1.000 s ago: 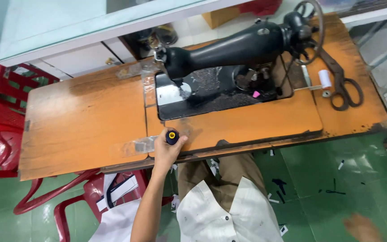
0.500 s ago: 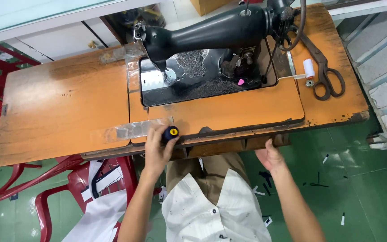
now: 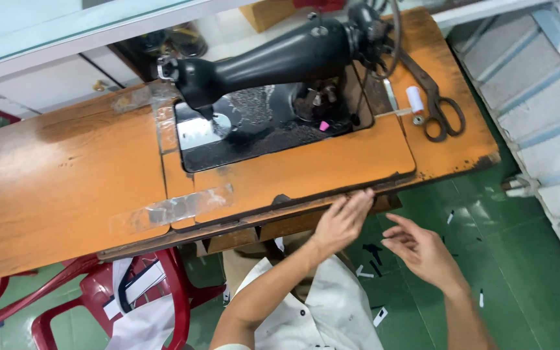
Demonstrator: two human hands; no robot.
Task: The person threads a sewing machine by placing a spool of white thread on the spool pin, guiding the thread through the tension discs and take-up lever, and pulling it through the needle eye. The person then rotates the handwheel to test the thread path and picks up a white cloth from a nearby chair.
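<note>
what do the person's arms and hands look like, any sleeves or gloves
Both hands are bare: no gloves, and no rings, watch or bracelet can be made out. The left hand and right hand both lead into forearms bare as far as the frame shows, with no cuff at the wrists. The person wears a white shirt with small buttons; its sleeves must end higher up, out of view.

Sewing machine (image 3: 273, 71) on the table (image 3: 66, 188); scissors (image 3: 439, 104) and spool (image 3: 415, 98) to its right
</note>
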